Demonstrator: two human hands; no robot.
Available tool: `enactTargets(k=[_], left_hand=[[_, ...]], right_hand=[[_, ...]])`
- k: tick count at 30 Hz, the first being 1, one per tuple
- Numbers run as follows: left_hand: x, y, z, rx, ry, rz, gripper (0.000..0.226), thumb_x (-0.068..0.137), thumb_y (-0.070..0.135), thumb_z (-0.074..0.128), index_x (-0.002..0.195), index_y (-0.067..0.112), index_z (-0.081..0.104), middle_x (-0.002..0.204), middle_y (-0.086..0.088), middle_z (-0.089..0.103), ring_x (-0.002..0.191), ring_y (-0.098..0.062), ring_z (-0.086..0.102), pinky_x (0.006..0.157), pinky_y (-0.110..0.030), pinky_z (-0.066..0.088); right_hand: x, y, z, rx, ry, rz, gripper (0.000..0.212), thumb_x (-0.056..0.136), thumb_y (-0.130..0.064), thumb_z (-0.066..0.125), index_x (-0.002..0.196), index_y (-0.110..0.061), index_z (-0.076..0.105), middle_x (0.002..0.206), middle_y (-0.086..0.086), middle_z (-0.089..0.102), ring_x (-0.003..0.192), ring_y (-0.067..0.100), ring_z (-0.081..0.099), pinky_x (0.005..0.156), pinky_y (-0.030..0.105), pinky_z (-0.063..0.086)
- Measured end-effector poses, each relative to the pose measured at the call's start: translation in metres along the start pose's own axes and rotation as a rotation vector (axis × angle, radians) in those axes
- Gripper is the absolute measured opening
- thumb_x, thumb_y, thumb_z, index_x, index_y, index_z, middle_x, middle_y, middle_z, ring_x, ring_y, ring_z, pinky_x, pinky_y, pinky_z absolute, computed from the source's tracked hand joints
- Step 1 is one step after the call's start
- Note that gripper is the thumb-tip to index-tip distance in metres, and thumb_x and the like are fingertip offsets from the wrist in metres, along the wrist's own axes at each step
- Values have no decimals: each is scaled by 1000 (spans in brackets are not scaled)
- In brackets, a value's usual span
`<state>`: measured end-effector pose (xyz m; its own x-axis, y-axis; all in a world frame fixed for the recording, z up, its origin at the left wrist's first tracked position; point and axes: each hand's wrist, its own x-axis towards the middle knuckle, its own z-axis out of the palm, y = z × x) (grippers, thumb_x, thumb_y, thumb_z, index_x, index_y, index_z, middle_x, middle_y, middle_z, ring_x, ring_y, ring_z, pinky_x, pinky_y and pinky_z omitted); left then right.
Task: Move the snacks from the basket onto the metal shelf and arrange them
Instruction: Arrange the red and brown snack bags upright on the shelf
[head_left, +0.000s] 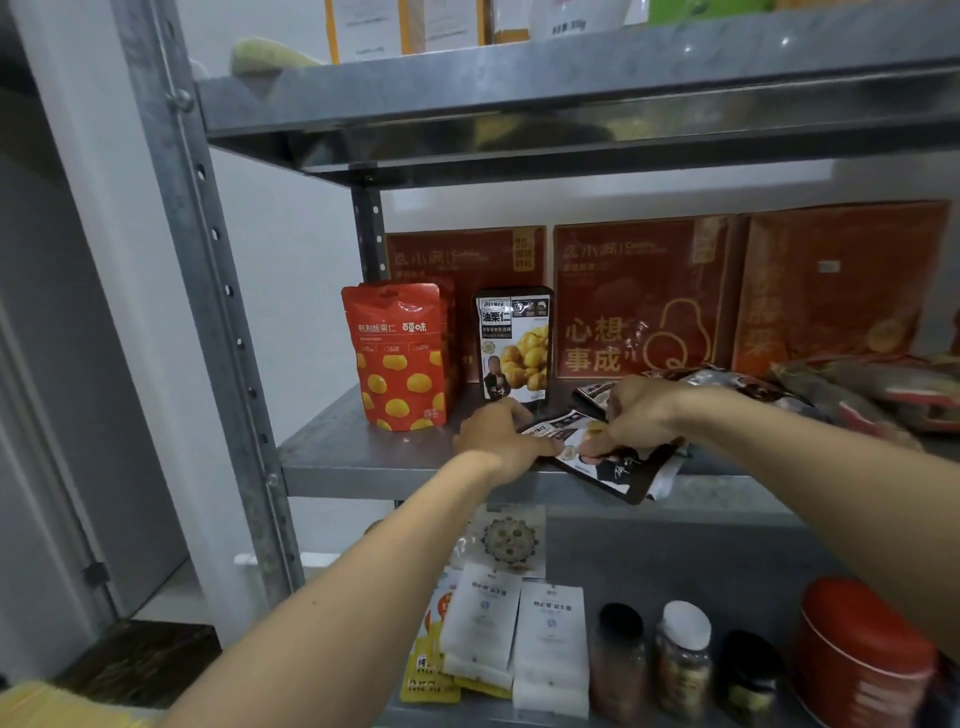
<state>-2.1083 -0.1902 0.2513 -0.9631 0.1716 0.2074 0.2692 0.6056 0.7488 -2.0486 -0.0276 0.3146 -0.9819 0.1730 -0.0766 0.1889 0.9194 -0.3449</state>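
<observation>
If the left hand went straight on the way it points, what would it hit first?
Most likely the upright black chestnut pouch, which stands on the metal shelf just beyond the left hand. Depth is hard to judge, so how much gap lies between them is unclear.

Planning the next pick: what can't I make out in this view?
Head view:
- Flat pouch: print covered by left hand and right hand.
- Packet pile: blurred, cut off by right edge.
- Jars: labels blurred, too small.
- Basket: none made out.
</observation>
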Motion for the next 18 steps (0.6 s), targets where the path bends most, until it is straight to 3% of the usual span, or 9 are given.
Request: enactTargets(k=[3,6,9,12,16,18], left_hand=[[-5,6,-2,-289,70,-12,40,65,19,90,95,23,64,108,5,60,98,-16,58,84,-29,48],[-2,13,-9,-470,153,76,43,66,0,86,88,29,61,103,7,63,95,-19,65,86,-35,55],[2,21,-17,-622,231,200,54,69,-14,77,99,25,56,102,12,60,91,-14,68,78,-27,57],[9,23,-23,-705,296,316,64,72,-19,71,116,21,49,112,15,55,97,-5,63,79,-16,54],[23,12,-23,-739,244,333,76,83,-12,66,142,20,32,135,8,50,121,-3,52,99,-19,46],[31,3,-21,-701,228,288,79,86,-5,66,148,19,25,142,6,48,124,-2,47,108,-26,40]], right_hand=[[-3,0,1,174,70,35,55,66,-41,89,100,-10,59,98,3,66,88,17,61,69,28,48],[-5,-5,1,314,178,15,50,61,-39,92,87,-13,57,89,-2,62,78,12,55,58,24,40],[-1,-16,8,514,332,-46,47,64,-28,92,82,-15,51,82,-6,59,70,4,53,53,17,38],[16,-26,19,751,452,-123,58,64,-12,91,98,-10,44,88,1,64,64,3,58,42,9,41],[45,-39,43,803,656,-126,68,57,-23,95,96,-18,40,103,6,60,92,20,60,73,29,51],[58,-43,55,875,686,-135,69,56,-25,95,93,-22,37,97,3,59,90,19,60,76,30,53]])
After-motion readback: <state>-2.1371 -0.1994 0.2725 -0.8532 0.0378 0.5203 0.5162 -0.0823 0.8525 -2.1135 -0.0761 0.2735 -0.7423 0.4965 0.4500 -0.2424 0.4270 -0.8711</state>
